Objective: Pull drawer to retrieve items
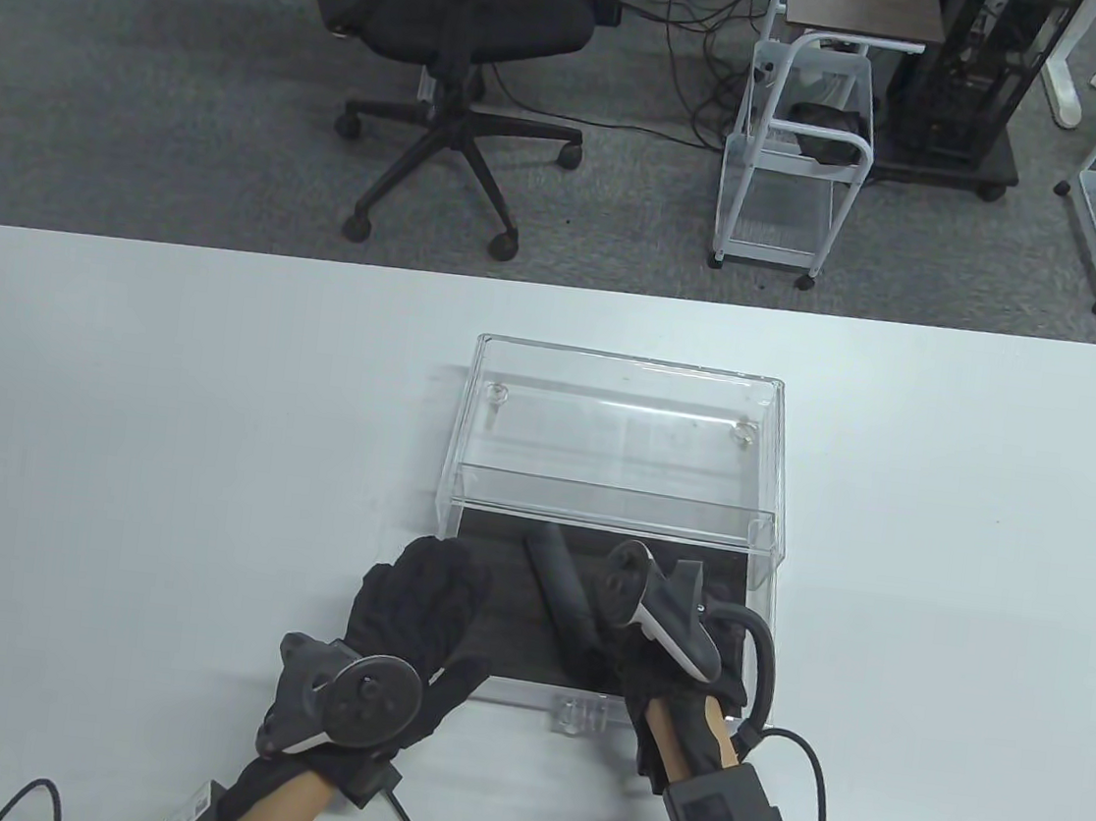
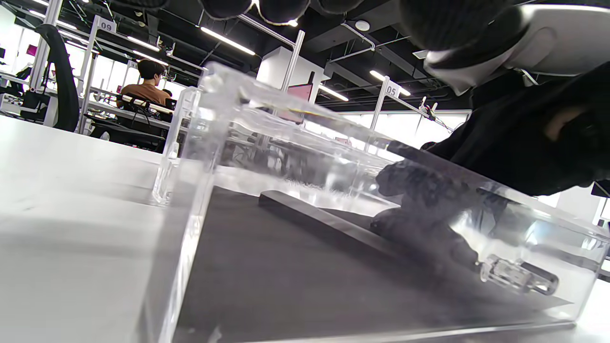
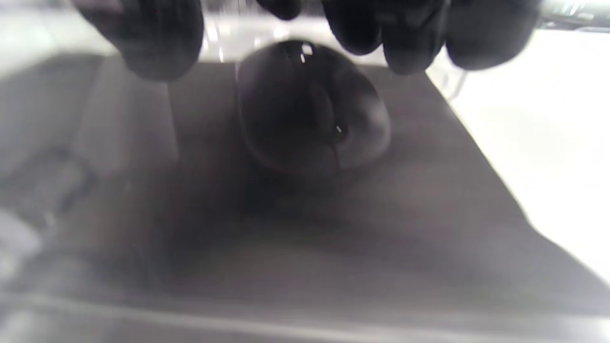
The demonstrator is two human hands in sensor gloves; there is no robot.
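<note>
A clear acrylic drawer case [image 1: 626, 419] stands mid-table. Its drawer [image 1: 516, 692], lined in dark grey, is pulled out toward me, with a clear handle [image 1: 587, 716] on its front. A dark stick-shaped item [image 1: 556, 580] lies on the liner. My right hand [image 1: 615, 650] reaches into the drawer over the item's near end. In the right wrist view the thumb [image 3: 143, 38] and fingers [image 3: 391, 33] straddle the item's rounded end [image 3: 310, 109] with a gap. My left hand [image 1: 435, 580] rests flat and spread on the drawer's front left corner.
The white table [image 1: 160, 435] stretches to both sides of the case. An office chair [image 1: 454, 24] and a white wire cart [image 1: 794, 162] stand on the floor beyond the far edge. Cables trail from both wrists at the near edge.
</note>
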